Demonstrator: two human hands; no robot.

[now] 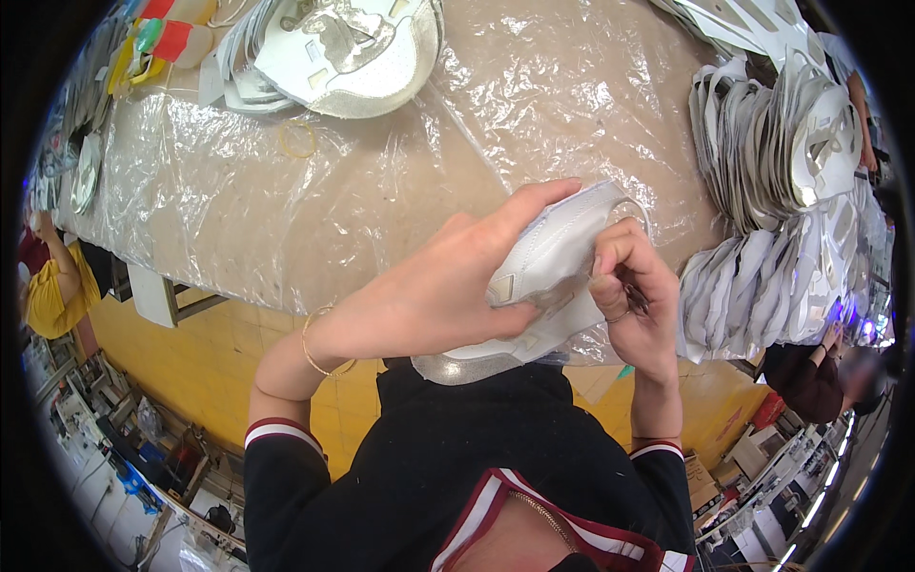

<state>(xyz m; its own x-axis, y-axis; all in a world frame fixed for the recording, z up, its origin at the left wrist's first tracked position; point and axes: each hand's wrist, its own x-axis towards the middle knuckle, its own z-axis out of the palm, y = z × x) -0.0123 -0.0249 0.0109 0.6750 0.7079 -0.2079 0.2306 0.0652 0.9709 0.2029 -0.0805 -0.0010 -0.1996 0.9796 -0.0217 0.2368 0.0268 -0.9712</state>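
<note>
A white shoe upper [562, 257] with stitched seams and a silvery toe is held in front of my body, above the table's near edge. My left hand [467, 262] grips it, the thumb pressed on its face and the fingers reaching over the far side. Close against the upper's right side is my right hand [636, 286], its thumb and index finger pinched together. Something small and dark shows inside that curled hand, too hidden to name. A thin pale loop [640, 203] curves past the upper's far end.
Plastic film covers the brown table [381, 191]. A stack of white uppers [353, 57] lies at the far left, beside bottles [176, 43] with red labels. More stacked uppers [762, 143] line the right side. Other people sit at far left and right.
</note>
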